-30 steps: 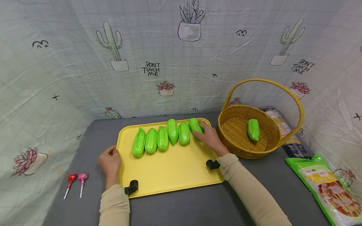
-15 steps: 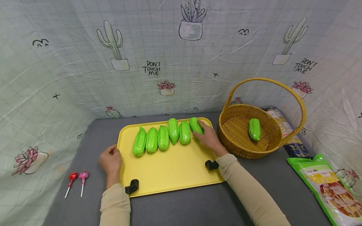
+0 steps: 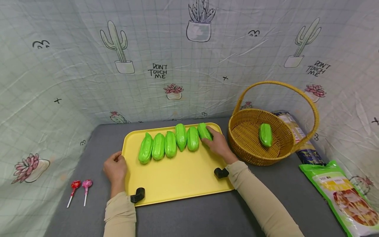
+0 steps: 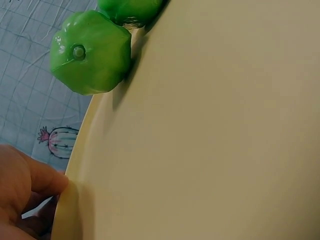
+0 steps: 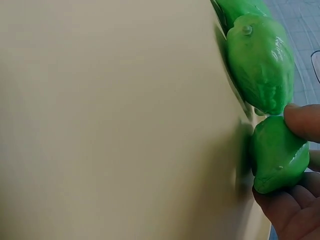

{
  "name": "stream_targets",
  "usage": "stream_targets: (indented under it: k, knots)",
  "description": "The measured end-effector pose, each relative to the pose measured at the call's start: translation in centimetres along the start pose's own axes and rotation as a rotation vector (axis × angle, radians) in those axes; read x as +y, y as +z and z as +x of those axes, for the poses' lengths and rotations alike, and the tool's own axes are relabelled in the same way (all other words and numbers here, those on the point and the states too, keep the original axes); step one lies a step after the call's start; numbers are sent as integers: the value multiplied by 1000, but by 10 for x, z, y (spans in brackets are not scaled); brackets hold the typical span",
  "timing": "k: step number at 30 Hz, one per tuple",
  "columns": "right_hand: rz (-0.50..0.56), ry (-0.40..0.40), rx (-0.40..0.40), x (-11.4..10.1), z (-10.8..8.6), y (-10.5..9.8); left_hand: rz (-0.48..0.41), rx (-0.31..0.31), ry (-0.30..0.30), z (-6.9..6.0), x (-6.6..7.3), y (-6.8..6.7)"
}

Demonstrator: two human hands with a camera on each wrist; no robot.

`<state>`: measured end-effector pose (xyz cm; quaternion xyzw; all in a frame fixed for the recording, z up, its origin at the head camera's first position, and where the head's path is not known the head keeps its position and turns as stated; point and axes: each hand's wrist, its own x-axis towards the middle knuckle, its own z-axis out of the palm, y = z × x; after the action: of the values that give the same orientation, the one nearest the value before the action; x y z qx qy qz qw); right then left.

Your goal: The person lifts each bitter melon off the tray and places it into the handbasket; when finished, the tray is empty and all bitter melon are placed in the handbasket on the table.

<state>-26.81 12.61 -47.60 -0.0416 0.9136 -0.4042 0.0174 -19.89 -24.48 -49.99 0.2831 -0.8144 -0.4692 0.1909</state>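
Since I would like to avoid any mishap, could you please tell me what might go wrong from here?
The ribbed green fruit gripped by the right hand looks glossy, so it might slip.
The neighbouring fruit lies close to that hand, so a sideways move could knock it.
The left hand holds the edge of the yellow tray, so a tug there might shift the whole row.

High up behind the left fingers (image 3: 114,156) and right fingers (image 3: 214,131), the head view looks forward and down at the tray (image 3: 177,177). In tight, the left wrist view faces past its fingers across that tray; the right, just as near, shares the pinched vegetable (image 5: 277,157) with the head view.
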Motion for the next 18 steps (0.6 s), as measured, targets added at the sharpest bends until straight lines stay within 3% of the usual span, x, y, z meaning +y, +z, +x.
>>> stream_targets:
  k: [18]
  knots:
    - [14,-15,44,-12,-10,-7,-6,3,-2,-1,-1,1]
